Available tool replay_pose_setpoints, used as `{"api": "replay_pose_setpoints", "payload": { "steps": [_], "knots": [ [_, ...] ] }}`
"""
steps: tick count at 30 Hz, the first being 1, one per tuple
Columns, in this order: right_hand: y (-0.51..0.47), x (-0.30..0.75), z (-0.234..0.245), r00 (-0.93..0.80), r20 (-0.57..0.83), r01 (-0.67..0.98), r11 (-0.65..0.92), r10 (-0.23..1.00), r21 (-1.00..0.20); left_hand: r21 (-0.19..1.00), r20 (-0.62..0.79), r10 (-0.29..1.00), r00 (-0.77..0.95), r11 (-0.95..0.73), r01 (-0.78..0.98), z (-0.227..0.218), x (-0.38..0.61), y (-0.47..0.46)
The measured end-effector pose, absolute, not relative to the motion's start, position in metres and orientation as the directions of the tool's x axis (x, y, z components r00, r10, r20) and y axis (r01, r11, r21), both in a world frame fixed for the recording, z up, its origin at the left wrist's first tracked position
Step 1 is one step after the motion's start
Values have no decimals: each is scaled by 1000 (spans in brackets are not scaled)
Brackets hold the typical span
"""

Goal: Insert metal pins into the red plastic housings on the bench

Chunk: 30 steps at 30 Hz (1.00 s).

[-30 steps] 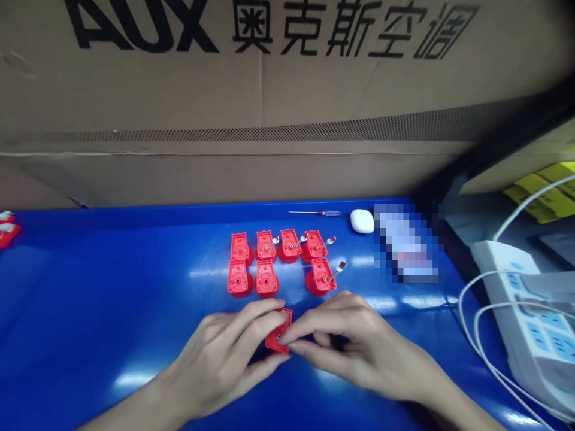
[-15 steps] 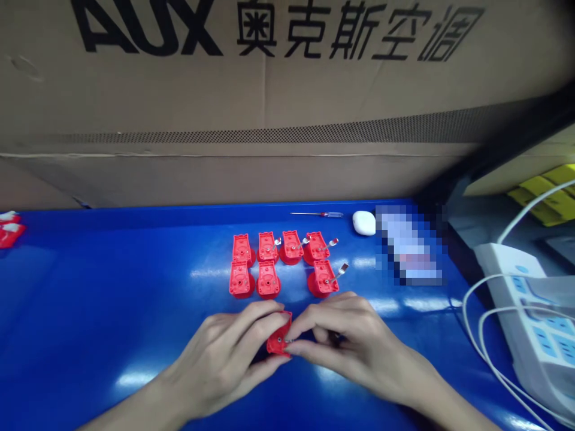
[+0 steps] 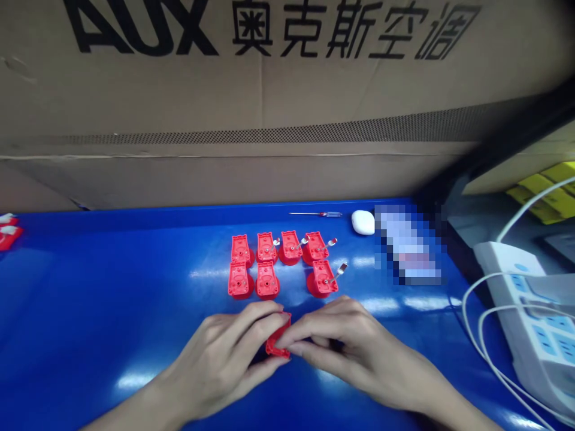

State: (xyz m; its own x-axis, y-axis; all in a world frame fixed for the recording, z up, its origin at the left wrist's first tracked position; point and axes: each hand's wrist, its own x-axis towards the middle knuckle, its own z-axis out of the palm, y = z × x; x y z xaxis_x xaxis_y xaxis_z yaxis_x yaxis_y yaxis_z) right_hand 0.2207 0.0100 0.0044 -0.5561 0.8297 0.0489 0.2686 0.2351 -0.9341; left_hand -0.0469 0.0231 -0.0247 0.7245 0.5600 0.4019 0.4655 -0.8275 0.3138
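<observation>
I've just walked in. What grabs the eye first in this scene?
Two bare hands meet low in the middle, the left hand and right hand pinching one small red part between their fingers. Just beyond them, seven matching red parts stand in two rows on the glossy blue table. A big cardboard box with black lettering fills the back.

The cardboard box [image 3: 269, 108] behind the surface bears large black print: "AUX" followed by the Chinese characters "奥克斯空调".

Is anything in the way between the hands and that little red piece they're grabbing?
No. The left hand and right hand both pinch the red piece directly; the other red pieces sit apart, farther back.
</observation>
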Motion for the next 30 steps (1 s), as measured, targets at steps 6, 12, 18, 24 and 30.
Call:
{"api": "replay_pose_setpoints", "payload": {
  "steps": [6, 12, 18, 24, 30],
  "knots": [
    [8, 220, 0, -531, 17, 311, 213, 847, -926, 294, 403, 546, 734, -837, 461, -24, -48, 24],
    [9, 218, -2, -523, 65, 307, 259, 850, -916, 298, 395, 538, 744, -842, 451, -24, -48, 24],
    [9, 220, 4, -549, 19, 348, 249, 836, -904, 330, 402, 557, 727, -829, 453, -24, -47, 24],
    [9, 221, 8, -563, 11, 318, 228, 827, -920, 330, 403, 556, 727, -829, 452, -24, -47, 24],
    [7, 219, 1, -531, 5, 339, 218, 848, -915, 301, 406, 546, 733, -837, 457, -24, -48, 24]
  ]
}}
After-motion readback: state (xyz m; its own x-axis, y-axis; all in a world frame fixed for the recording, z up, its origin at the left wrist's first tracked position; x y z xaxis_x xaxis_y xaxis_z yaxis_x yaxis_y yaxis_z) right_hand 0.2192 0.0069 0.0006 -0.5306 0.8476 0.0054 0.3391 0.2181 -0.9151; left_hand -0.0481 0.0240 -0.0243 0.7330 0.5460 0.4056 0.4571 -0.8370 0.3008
